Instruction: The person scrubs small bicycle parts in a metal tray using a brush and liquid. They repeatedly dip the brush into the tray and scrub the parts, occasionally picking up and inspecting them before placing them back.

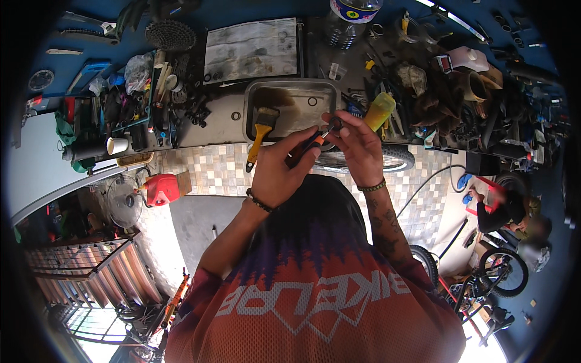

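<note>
My left hand [278, 172] is closed around a slim hand tool with an orange-and-black handle [317, 143]; its thin metal tip points up and right. Pinched in the fingers of my right hand [364, 158] is a small dark ring [335, 123], shaped like a bearing. The tool's tip meets the ring, but whether it sits inside or against the edge is too small to tell. Both hands are over the near side of a metal tray [247, 100] with brown liquid in it. A yellow-handled paintbrush [262, 136] leans over the tray's near left edge, bristles inside.
Another ring [312, 101] lies in the tray, and one [235, 115] on the bench. A yellow bottle [380, 111] stands right of my hand. Tools crowd both bench sides. A bicycle wheel [396, 158] is below the edge. Another person [499, 209] sits at the far right.
</note>
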Motion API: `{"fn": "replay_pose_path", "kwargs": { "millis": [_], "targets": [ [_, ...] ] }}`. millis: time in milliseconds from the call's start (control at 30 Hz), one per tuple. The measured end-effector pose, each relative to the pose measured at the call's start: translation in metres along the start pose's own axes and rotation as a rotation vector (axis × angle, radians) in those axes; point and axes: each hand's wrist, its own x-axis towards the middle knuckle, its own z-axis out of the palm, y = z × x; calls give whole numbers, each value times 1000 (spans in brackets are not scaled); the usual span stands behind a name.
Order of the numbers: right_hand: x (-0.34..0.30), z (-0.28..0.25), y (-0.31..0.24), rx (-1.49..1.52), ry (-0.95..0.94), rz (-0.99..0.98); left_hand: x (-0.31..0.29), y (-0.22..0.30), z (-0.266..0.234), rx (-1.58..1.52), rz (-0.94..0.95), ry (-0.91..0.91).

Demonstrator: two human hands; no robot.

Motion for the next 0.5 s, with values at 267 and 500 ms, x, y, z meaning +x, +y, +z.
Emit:
{"fn": "replay_pose_path", "kwargs": {
  "millis": [267, 500],
  "targets": [
    [1, 5, -5, 52, -25, 14, -5, 1, -3, -5, -13, 23],
    [-1, 8, -5, 61, -26, 12, -7, 2, -2, -56, -26, 22]
  ]
}}
